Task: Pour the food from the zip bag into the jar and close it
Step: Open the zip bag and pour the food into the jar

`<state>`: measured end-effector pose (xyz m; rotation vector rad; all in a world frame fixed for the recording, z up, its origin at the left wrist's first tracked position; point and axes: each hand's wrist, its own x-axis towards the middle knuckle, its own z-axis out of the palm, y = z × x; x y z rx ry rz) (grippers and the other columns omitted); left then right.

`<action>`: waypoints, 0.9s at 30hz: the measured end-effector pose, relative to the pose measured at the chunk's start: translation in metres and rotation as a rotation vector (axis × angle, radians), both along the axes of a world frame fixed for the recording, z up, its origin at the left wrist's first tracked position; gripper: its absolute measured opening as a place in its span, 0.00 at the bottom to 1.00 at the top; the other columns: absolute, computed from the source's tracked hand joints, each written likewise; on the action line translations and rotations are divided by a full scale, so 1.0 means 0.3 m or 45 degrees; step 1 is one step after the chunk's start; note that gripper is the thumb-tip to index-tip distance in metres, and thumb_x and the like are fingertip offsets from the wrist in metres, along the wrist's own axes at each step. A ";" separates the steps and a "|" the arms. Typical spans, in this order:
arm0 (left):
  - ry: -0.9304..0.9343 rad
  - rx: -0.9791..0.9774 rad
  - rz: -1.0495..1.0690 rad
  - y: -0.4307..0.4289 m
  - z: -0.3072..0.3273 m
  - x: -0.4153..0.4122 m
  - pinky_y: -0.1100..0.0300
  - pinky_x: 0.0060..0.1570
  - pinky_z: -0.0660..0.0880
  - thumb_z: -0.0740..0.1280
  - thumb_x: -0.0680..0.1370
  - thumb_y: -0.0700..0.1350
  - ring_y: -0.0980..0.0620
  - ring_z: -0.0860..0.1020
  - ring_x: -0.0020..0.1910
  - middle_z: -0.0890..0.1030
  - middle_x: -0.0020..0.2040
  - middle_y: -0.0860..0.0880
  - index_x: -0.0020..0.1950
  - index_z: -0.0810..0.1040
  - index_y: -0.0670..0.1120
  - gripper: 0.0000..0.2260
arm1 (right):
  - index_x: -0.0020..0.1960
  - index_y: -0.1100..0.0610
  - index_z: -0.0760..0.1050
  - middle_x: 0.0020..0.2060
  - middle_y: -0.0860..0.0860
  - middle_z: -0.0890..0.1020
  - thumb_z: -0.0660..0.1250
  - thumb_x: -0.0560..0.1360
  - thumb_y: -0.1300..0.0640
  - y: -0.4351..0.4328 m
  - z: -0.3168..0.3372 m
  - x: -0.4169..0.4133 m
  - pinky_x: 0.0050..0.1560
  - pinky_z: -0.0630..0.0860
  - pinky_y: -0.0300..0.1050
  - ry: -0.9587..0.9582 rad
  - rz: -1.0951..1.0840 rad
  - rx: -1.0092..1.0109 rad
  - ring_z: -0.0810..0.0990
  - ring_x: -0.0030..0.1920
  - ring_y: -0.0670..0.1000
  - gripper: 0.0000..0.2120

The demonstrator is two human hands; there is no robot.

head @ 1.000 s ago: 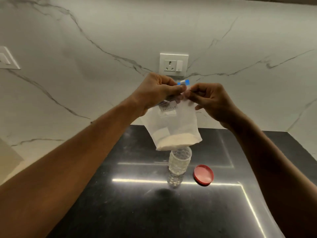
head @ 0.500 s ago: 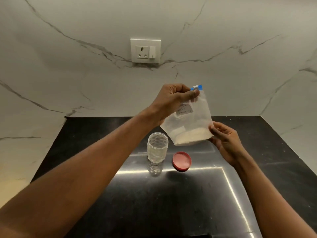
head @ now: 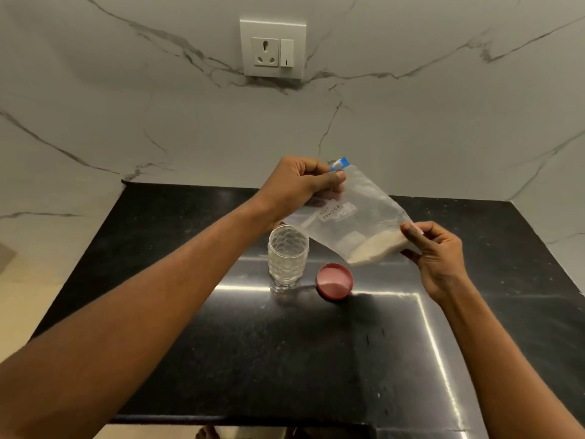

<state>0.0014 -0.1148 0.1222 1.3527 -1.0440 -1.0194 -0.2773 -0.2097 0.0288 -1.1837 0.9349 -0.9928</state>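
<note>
Head view: zip bag (head: 354, 217) slants, zipper end upper-left, powder end lower-right.

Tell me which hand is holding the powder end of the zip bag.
The right hand. It pinches the low corner of the zip bag where the powder sits; the left hand grips the blue-zipper top.

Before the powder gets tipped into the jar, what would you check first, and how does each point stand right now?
1. Jar upright on the counter with its mouth open: ok.
2. Lid off and lying clear, right of the jar: ok.
3. Bag held at both ends, left hand at the top, right hand at the bottom corner: ok.
4. Zip open: cannot tell.
5. Bag's mouth over the jar: not ok, it is up by the left hand and the powder sits at the low end.
</note>
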 end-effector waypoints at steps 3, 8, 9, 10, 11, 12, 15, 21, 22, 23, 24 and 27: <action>-0.019 0.064 -0.010 0.015 -0.021 0.048 0.53 0.47 0.87 0.75 0.80 0.44 0.50 0.89 0.46 0.90 0.47 0.45 0.51 0.88 0.40 0.07 | 0.42 0.52 0.86 0.42 0.51 0.88 0.79 0.69 0.51 -0.043 0.027 -0.003 0.46 0.85 0.47 0.036 0.075 -0.085 0.87 0.45 0.49 0.06; 0.006 0.164 -0.026 0.039 -0.061 0.102 0.49 0.42 0.87 0.75 0.80 0.46 0.47 0.89 0.53 0.89 0.54 0.43 0.55 0.86 0.39 0.11 | 0.46 0.52 0.87 0.48 0.51 0.88 0.77 0.73 0.49 -0.088 0.068 -0.004 0.48 0.85 0.48 0.146 0.158 -0.207 0.86 0.52 0.49 0.07; 0.018 0.178 -0.031 0.042 -0.068 0.106 0.48 0.42 0.87 0.75 0.80 0.46 0.48 0.89 0.54 0.89 0.55 0.43 0.56 0.86 0.38 0.12 | 0.46 0.52 0.87 0.48 0.51 0.88 0.77 0.73 0.49 -0.096 0.077 -0.002 0.48 0.85 0.48 0.166 0.166 -0.227 0.86 0.52 0.49 0.06; 0.027 0.188 -0.034 0.044 -0.074 0.109 0.47 0.42 0.87 0.74 0.81 0.46 0.48 0.88 0.54 0.89 0.56 0.43 0.57 0.86 0.38 0.12 | 0.46 0.52 0.87 0.48 0.51 0.88 0.77 0.73 0.49 -0.102 0.086 0.001 0.48 0.85 0.48 0.186 0.170 -0.247 0.86 0.51 0.50 0.07; 0.031 0.196 -0.033 0.046 -0.078 0.110 0.46 0.42 0.87 0.74 0.81 0.46 0.49 0.88 0.54 0.88 0.57 0.43 0.58 0.85 0.37 0.13 | 0.46 0.52 0.87 0.48 0.51 0.88 0.77 0.73 0.48 -0.108 0.095 0.003 0.47 0.85 0.48 0.204 0.171 -0.266 0.86 0.51 0.50 0.07; 0.030 0.202 -0.030 0.047 -0.082 0.112 0.45 0.42 0.87 0.74 0.81 0.46 0.49 0.88 0.54 0.88 0.57 0.44 0.58 0.85 0.38 0.13 | 0.45 0.52 0.87 0.48 0.51 0.88 0.77 0.72 0.48 -0.112 0.105 0.006 0.47 0.85 0.48 0.218 0.173 -0.283 0.86 0.51 0.50 0.08; -0.016 0.193 0.003 0.046 -0.094 0.116 0.45 0.47 0.88 0.74 0.81 0.47 0.47 0.88 0.55 0.89 0.55 0.44 0.58 0.86 0.40 0.12 | 0.44 0.52 0.87 0.46 0.50 0.88 0.77 0.73 0.47 -0.123 0.139 0.007 0.47 0.85 0.48 0.242 0.199 -0.339 0.86 0.50 0.49 0.08; -0.121 0.100 0.059 0.066 -0.130 0.137 0.64 0.42 0.83 0.75 0.80 0.48 0.53 0.89 0.46 0.90 0.46 0.50 0.51 0.89 0.44 0.08 | 0.45 0.52 0.86 0.43 0.51 0.88 0.76 0.74 0.51 -0.138 0.203 0.012 0.46 0.85 0.45 0.298 0.279 -0.456 0.86 0.46 0.50 0.05; -0.135 0.097 0.058 0.069 -0.134 0.140 0.66 0.41 0.83 0.75 0.80 0.48 0.54 0.89 0.45 0.90 0.45 0.51 0.50 0.89 0.45 0.07 | 0.45 0.52 0.86 0.43 0.51 0.88 0.76 0.74 0.51 -0.138 0.212 0.016 0.46 0.85 0.44 0.306 0.296 -0.473 0.86 0.45 0.50 0.05; -0.143 0.097 0.057 0.074 -0.138 0.143 0.66 0.40 0.82 0.75 0.80 0.49 0.55 0.89 0.44 0.90 0.45 0.52 0.49 0.89 0.46 0.07 | 0.45 0.51 0.87 0.42 0.50 0.88 0.76 0.74 0.50 -0.136 0.221 0.021 0.45 0.84 0.43 0.311 0.309 -0.491 0.86 0.45 0.49 0.05; -0.148 0.098 0.058 0.078 -0.141 0.146 0.66 0.40 0.82 0.76 0.80 0.49 0.56 0.88 0.44 0.90 0.44 0.53 0.48 0.89 0.47 0.07 | 0.45 0.51 0.87 0.42 0.50 0.88 0.76 0.73 0.50 -0.134 0.230 0.026 0.45 0.84 0.42 0.316 0.319 -0.510 0.86 0.44 0.48 0.05; -0.163 0.098 0.074 0.090 -0.146 0.155 0.66 0.39 0.82 0.76 0.79 0.50 0.56 0.88 0.42 0.90 0.44 0.52 0.48 0.89 0.46 0.08 | 0.45 0.51 0.87 0.41 0.50 0.88 0.77 0.72 0.50 -0.135 0.255 0.041 0.45 0.83 0.41 0.341 0.334 -0.566 0.86 0.42 0.49 0.05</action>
